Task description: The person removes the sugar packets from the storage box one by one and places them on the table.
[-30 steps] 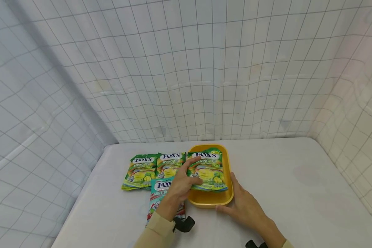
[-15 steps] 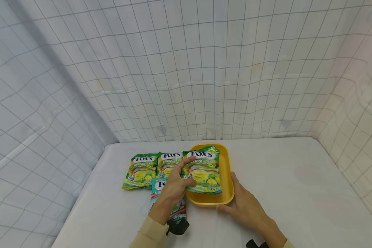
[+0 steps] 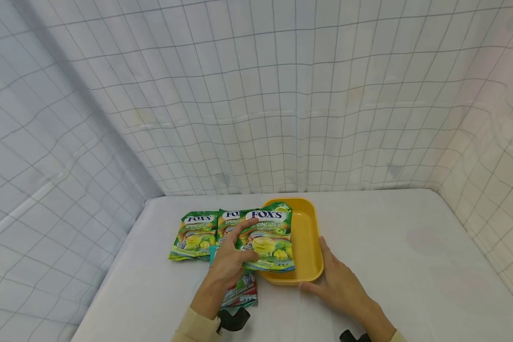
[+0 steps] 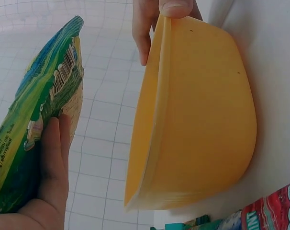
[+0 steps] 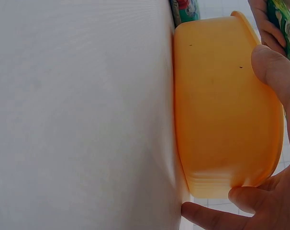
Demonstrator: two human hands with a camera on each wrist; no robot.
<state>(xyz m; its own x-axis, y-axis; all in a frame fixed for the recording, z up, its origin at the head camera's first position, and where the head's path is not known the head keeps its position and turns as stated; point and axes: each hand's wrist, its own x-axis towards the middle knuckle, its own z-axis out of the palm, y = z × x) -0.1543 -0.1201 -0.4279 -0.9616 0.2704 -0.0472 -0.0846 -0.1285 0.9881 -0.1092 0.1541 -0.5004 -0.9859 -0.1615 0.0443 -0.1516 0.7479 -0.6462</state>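
Observation:
In the head view my left hand [image 3: 228, 263] holds a green Fox's Spring Tea candy bag [image 3: 268, 240] by its left side, raised over the left part of a yellow plastic tub [image 3: 308, 242]. The left wrist view has this candy bag [image 4: 20, 139] beside the tub's rim, apart from it, with fingers [image 4: 51, 158] behind it. My right hand [image 3: 339, 285] grips the tub's near right corner, thumb at the front rim and fingers along the right wall. The tub's inside shows bare yellow on the right; the bag hides the left part.
Two more green Spring Tea bags lie left of the tub, one fully visible [image 3: 194, 237] and one partly covered [image 3: 225, 223]. A teal and red mint candy bag [image 3: 241, 292] lies in front, half hidden under my left arm. Gridded white curtains [image 3: 282, 118] surround the white table [image 3: 410, 256].
My left hand has moved left with the green candy bag, from over the tub's middle to its left edge, uncovering the tub's right part. My right hand stays on the tub.

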